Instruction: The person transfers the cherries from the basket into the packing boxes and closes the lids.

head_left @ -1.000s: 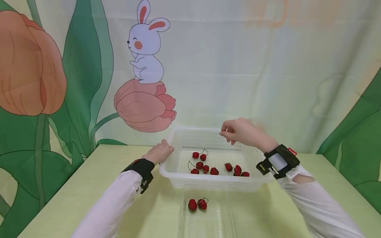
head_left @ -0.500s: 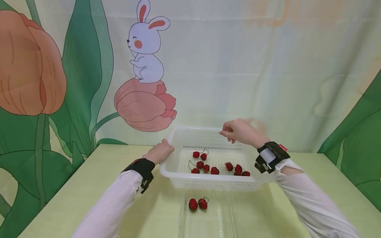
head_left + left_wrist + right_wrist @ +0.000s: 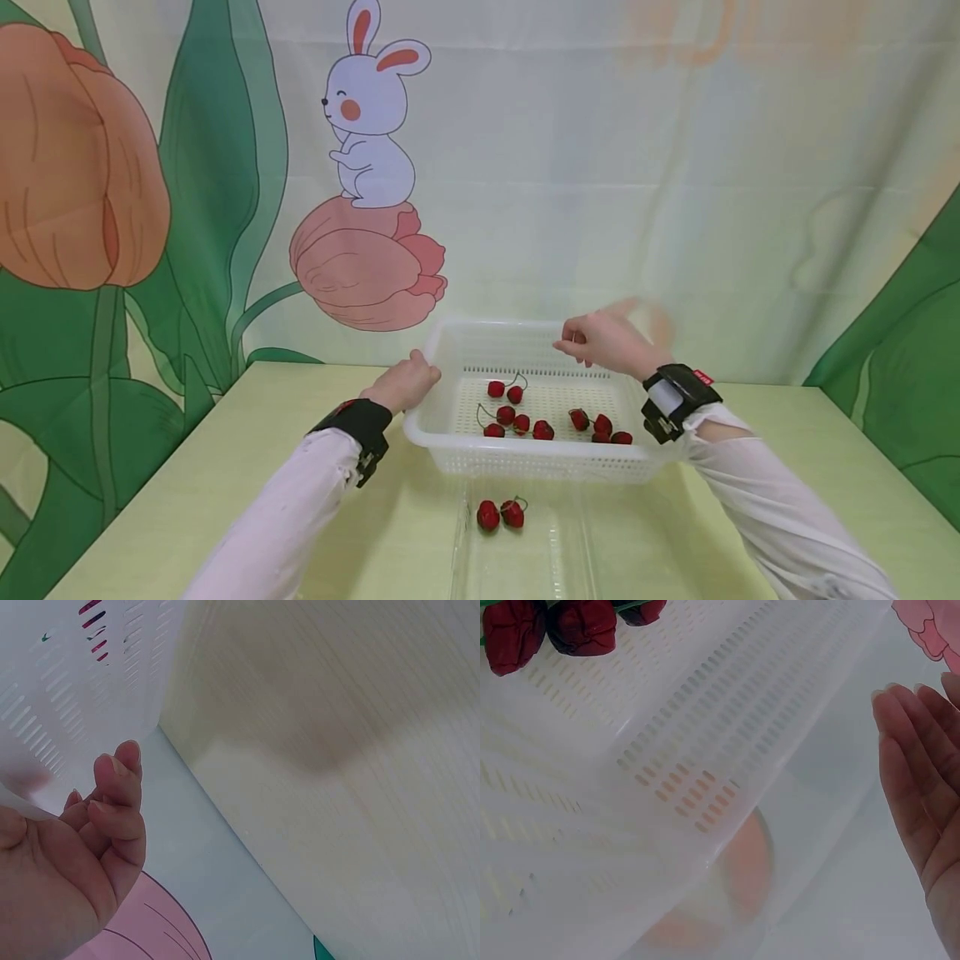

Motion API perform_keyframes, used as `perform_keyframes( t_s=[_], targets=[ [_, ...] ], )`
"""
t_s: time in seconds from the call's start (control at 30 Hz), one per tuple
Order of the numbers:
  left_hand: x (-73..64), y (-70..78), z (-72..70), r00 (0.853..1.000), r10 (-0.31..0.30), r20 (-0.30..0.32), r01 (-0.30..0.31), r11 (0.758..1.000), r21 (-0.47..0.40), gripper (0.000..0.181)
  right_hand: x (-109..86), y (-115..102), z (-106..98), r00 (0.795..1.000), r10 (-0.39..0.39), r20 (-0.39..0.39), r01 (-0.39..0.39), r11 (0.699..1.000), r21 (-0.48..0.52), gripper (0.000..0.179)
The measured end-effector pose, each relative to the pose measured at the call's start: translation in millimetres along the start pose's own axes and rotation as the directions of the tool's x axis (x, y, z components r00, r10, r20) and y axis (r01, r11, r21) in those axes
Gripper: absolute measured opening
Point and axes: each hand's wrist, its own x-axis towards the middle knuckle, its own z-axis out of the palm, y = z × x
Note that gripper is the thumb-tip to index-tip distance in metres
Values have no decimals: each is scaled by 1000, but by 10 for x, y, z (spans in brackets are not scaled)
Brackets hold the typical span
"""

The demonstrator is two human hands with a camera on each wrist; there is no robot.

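Cherries [image 3: 543, 430]: I count ten in view on the floor of the white basket [image 3: 525, 447], a pair toward 10 o'clock, four toward 7 and four toward 4. Two more cherries [image 3: 488, 516] lie side by side in the clear tray [image 3: 517, 567], at 6 o'clock from the basket. I judge the sharing-out between the two containers unfinished: two sit apart, the bulk lies in the basket, and lower ones may be hidden by its near wall. Condition: deep red, glossy, darker patches and creases in my right wrist view, thin green stems on some. My left hand [image 3: 401, 386] grips the basket rim at 9 o'clock, fingers bent outside. My right hand [image 3: 611, 342] is over the far rim at 1 o'clock, fingers loose, with nothing visibly held. Beneath lies a pale yellow table [image 3: 360, 517]; a printed backdrop [image 3: 525, 167] hangs at 12.
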Motion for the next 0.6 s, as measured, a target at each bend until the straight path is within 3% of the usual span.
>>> perform_keyframes(
  t_s=[0.23, 0.6],
  targets=[
    [1, 4, 0, 1000, 2, -1, -2, 1000, 8, 35, -16, 83, 89, 993, 47, 111, -47, 999, -5, 18],
    [5, 10, -4, 1000, 1, -4, -1, 1000, 25, 34, -20, 164, 195, 960, 113, 256, -131, 990, 55, 19]
  ],
)
